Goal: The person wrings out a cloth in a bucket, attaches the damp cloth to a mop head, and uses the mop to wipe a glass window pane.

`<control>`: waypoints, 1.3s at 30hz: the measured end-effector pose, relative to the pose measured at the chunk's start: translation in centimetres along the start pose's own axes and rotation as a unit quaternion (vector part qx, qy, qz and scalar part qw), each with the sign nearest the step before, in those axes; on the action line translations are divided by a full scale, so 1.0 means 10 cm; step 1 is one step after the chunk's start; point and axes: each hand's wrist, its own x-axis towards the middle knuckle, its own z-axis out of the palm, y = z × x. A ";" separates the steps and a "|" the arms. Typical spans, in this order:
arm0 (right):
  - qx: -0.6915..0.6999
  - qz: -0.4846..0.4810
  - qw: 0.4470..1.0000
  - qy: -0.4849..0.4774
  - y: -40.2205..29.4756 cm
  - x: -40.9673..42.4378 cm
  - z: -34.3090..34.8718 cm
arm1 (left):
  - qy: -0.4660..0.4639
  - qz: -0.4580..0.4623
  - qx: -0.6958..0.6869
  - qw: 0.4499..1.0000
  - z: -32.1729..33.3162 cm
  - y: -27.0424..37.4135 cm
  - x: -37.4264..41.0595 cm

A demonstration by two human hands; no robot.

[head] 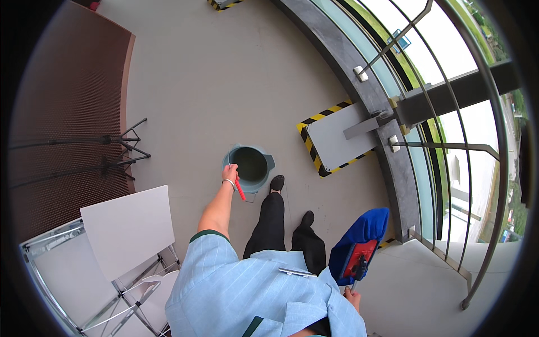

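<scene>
My left hand reaches forward and is closed around the wire handle of a grey-blue plastic bucket. A red grip on that handle sticks out below my fingers. Inside the bucket is dark, murky liquid. Whether its base touches the floor cannot be told. Low at my right side, my right hand holds the pole of a flat mop, close under the mop head. The mop head is raised, with a blue cloth pad around a red plate.
White folding tables and black tripod stands stand to the left, by a brown perforated panel. On the right, a grey floor plate edged in yellow-black tape juts from the window ledge. A metal railing follows the curved glass.
</scene>
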 end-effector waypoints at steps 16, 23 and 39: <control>-0.090 -0.015 0.996 -0.004 -0.96 0.04 0.55 | -0.042 0.049 0.034 0.997 0.58 0.65 1.34; -0.089 -0.022 0.996 -0.003 -1.74 0.64 1.18 | 0.044 0.084 0.351 0.931 0.56 1.04 0.78; 0.253 -0.276 0.920 -0.113 -1.98 0.33 0.19 | -0.734 0.144 0.330 0.576 2.10 0.12 -3.81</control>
